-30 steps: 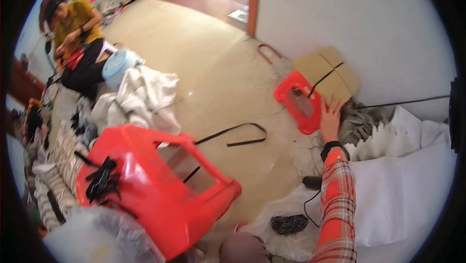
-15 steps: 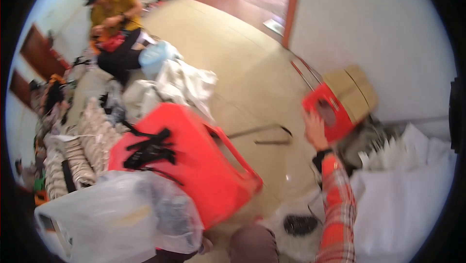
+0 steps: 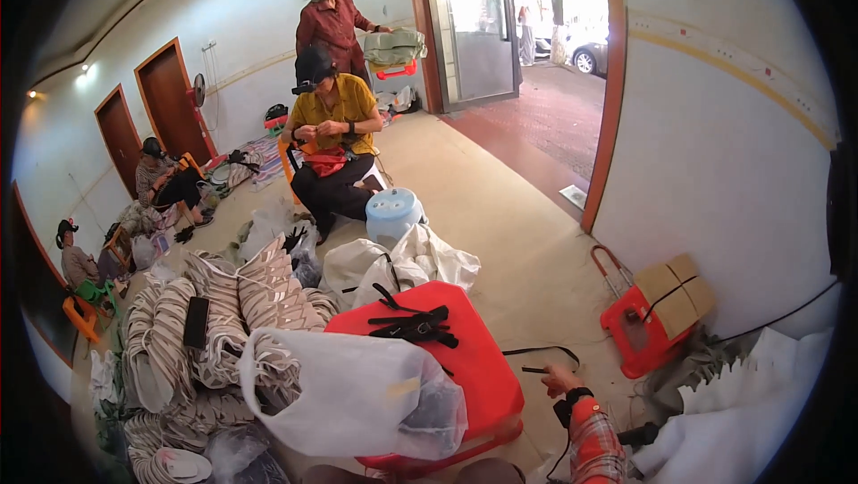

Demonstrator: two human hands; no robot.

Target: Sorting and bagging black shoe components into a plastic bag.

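My right hand [image 3: 560, 382] reaches down in a red plaid sleeve, low on the right, beside the red plastic stool [image 3: 490, 386]. Its fingers are closed at a thin black strap [image 3: 534, 370] that curves over the floor; the grip itself is partly hidden. My left hand is out of the picture. A bunch of black straps [image 3: 416, 328] lies on the stool top. Over the stool's near left side slumps a translucent white plastic bag [image 3: 331, 395], with something dark inside its right end.
Stacked beige shoe-shaped pieces [image 3: 214, 292] fill the left, with a black phone [image 3: 196, 323] on them. A red folding trolley [image 3: 623, 328] bearing a cardboard box [image 3: 679, 301] stands right; white sheeting [image 3: 742, 417] lies nearer. Ahead are a seated co-worker [image 3: 335, 126] and a light blue stool [image 3: 393, 209].
The view has tilted up and swung left, bringing the room and co-workers into sight. My right hand has moved from beside the red trolley down to the black strap.
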